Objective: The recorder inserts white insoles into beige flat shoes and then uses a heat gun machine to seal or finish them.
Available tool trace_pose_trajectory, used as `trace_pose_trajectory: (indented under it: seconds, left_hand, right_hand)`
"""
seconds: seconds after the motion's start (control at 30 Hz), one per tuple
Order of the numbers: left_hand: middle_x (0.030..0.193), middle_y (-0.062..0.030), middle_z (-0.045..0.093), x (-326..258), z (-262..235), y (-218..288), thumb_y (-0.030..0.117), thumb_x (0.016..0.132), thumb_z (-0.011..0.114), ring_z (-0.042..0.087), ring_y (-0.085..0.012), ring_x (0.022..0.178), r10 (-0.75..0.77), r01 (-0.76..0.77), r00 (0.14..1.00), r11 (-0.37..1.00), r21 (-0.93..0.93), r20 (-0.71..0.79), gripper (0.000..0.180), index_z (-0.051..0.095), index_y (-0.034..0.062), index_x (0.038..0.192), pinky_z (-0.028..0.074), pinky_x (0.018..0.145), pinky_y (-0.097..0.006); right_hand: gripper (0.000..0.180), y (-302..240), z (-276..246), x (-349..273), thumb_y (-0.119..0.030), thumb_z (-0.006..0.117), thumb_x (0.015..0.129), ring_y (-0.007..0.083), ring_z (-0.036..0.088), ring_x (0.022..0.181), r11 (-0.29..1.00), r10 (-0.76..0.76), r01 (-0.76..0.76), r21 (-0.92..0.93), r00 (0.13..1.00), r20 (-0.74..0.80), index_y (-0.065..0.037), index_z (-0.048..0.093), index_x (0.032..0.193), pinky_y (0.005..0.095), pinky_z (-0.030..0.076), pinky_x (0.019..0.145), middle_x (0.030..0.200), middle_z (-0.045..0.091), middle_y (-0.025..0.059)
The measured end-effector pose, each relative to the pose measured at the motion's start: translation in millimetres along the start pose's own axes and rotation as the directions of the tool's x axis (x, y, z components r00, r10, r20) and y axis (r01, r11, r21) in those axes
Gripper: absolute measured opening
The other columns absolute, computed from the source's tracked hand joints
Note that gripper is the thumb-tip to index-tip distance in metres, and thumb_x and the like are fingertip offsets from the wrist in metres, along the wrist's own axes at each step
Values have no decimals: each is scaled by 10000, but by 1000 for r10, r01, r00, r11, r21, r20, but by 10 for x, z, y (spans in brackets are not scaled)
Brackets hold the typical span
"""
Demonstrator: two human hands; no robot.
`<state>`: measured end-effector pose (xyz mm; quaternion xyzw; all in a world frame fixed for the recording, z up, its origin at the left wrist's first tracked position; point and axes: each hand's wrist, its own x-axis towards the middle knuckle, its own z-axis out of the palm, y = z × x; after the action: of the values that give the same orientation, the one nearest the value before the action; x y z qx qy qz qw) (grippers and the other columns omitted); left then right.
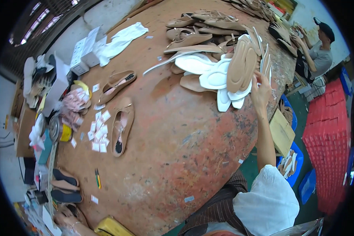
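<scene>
Two tan shoes (121,126) lie well apart from my right hand (260,91), whose fingers pinch a thin pale insole (266,63) standing on edge at the table's (185,149) far right, beside a fanned heap of white and tan insoles (224,74). Left hand unseen.

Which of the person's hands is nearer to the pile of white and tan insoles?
Right. The right hand touches the insole pile; the left hand is not clearly visible.
</scene>
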<state>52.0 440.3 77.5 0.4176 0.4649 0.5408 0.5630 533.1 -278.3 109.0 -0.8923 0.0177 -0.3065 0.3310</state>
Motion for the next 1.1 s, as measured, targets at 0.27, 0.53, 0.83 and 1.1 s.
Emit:
trace_pose_trajectory:
  seconds: [0.27,0.53,0.83,1.1]
  left_hand:
    - [1365,-155,551,662,522,-280,200,884,642,536,-285,1216,149,-162,987,934,318,67,529,518,-28,1345,412,1071,-431]
    - [1371,-164,543,483,1370,-151,164,878,657,535,-284,1213,362,-372,922,723,582,140,534,507,-42,1347,409,1069,-428]
    - [1446,-181,478,-1658,5640,-1026,205,948,650,408,-268,1371,217,-863,337,460,208,916,585,426,-27,1436,269,1159,-361]
    - [1531,-141,408,-3543,8344,-2039,480,1008,493,345,-236,1435,30,-561,-10,827,-31,999,692,403,-23,1474,253,1172,-333]
  right_hand:
    - [372,886,277,814,-258,649,923,316,611,1091,998,46,-43,36,997,-68,0,647,1190,389,454,971,1139,638,200]
    - [310,2137,175,2418,-215,627,954,81,599,927,914,187,-213,345,977,107,-7,682,1178,239,467,814,1006,698,42]
    - [425,2227,1737,4254,-345,626,867,313,667,1083,973,-13,111,-205,904,428,-70,694,1184,382,504,930,1142,703,176]
    - [553,2078,3046,4789,-536,480,975,262,681,927,973,-117,210,-92,800,588,-41,713,1055,384,525,838,1014,712,142]
